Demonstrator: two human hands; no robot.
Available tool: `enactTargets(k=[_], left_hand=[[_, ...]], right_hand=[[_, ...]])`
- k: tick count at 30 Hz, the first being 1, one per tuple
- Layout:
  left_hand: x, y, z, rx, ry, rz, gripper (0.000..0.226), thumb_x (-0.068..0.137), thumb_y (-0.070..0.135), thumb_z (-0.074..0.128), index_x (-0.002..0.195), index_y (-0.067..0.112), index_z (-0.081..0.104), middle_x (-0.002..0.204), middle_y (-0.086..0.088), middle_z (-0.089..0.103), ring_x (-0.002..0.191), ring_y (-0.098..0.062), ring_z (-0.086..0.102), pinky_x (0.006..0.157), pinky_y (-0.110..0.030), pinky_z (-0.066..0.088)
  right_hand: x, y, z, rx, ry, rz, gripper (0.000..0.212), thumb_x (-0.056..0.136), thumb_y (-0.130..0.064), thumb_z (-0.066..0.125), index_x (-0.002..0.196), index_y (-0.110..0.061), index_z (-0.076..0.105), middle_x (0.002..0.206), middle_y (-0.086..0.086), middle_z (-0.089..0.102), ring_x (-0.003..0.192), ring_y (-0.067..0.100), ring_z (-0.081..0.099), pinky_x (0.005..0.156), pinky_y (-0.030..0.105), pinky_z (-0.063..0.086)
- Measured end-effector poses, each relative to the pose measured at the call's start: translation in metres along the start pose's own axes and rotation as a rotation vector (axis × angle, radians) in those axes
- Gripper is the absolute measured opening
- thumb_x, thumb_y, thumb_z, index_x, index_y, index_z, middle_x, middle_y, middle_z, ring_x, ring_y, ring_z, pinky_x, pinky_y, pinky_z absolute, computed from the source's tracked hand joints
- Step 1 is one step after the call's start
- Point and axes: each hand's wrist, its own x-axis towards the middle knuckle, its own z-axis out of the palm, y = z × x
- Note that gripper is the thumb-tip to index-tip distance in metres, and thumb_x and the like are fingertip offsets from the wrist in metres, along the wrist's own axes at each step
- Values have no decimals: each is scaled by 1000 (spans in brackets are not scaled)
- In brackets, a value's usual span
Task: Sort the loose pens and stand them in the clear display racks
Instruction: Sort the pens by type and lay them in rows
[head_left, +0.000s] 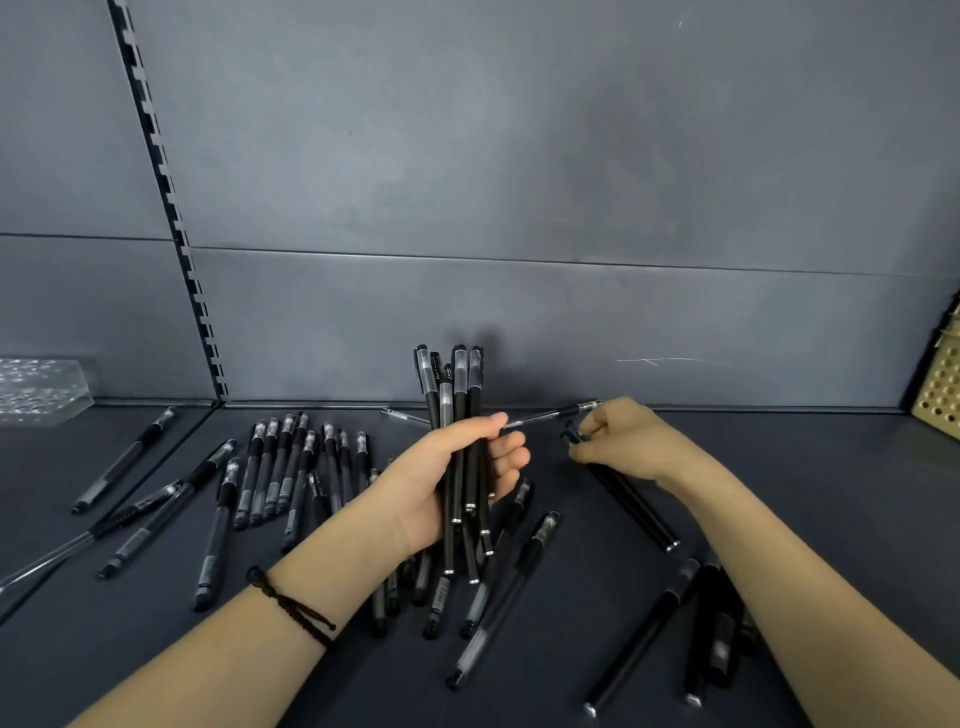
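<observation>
The person's left hand (457, 467) is gripping an upright bundle of slim black pens with clear caps (460, 415), the fingers curled fully round the barrels and the capped ends rising above the fist in front of the grey metal back panel (519, 182); a dark braided cord bracelet (291, 605) is sitting on the left wrist; the right hand (618, 441) is lying low on the dark grey shelf surface (831, 493), its fingers closing in a pinch on the upper end of a matte black pen (639, 506) whose other end is resting on the shelf, pointing toward the viewer; a thin clear-barrelled pen (550, 414) is lying between the two hands near the back edge; a row of black pens with clear caps (280, 467) is lying side by side just left of the left forearm, with more scattered loosely farther left and under the bundle; several black pens (675, 613) are lying beside the right forearm; a clear acrylic display rack (41, 389) is standing at the far left against the back panel, well apart from both hands; a tan perforated holder (943, 389) is showing at the right edge.
</observation>
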Motion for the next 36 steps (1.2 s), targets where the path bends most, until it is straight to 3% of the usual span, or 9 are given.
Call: enactTargets(k=[3,6,9,13,18,23,29,33,36], left_hand=[[1,0,0,-5,-34,-8,8,89,13,62,91,6,60,103,-16,74,88,-24,74,69,-28,61],[3,-3,1,0,-88,-25,13,89,13,60,97,3,58,113,-21,70,103,-32,69,86,-35,57],[1,-3,2,75,-139,-61,17,85,19,61,90,3,66,116,-19,69,110,-31,67,96,-37,53],[-2,-4,4,116,-188,-47,31,91,22,58,110,-1,68,113,-18,70,106,-30,68,88,-36,58],[-4,-6,-1,229,-144,14,30,84,27,65,99,2,72,94,-11,74,79,-20,72,72,-32,60],[-3,-5,-3,233,-234,20,30,80,20,70,107,8,65,71,0,56,55,-9,52,51,-21,47],[1,-7,-3,134,-154,31,24,75,0,64,97,9,63,63,0,47,44,-7,43,42,-19,39],[1,-5,-4,122,-157,20,22,76,2,63,96,11,61,63,1,48,45,-7,43,42,-19,40],[1,-4,-5,125,-162,28,24,74,4,64,97,10,61,64,2,48,46,-7,42,43,-18,40]], right_hand=[[2,-3,-8,453,102,-68,9,89,-10,65,84,-3,63,69,7,50,43,7,34,38,16,26],[-5,-14,-17,1060,59,-121,7,91,-5,59,85,-6,60,74,7,49,43,5,37,36,18,31],[-14,-27,-13,1300,-58,-123,5,91,-7,57,88,-5,61,75,4,55,44,5,40,40,17,40],[-16,-36,1,1197,-177,-182,5,86,-14,62,88,-10,60,71,-2,61,51,5,47,49,16,44],[-19,-38,7,1093,-125,-266,12,95,-9,55,84,-10,58,62,-6,55,53,5,46,46,18,40],[-24,-39,4,980,-177,-272,9,93,-14,59,86,-9,59,67,2,58,58,11,55,49,20,43],[-44,-6,-13,440,-108,-184,15,92,-27,63,98,-13,67,83,-2,67,66,8,60,56,25,48],[-68,29,-32,150,-65,-271,13,87,-33,68,95,-24,71,93,-13,71,87,1,64,80,24,50],[-87,49,-41,-12,-157,-280,38,83,-55,58,116,-39,61,122,-29,57,116,-13,48,105,21,37]])
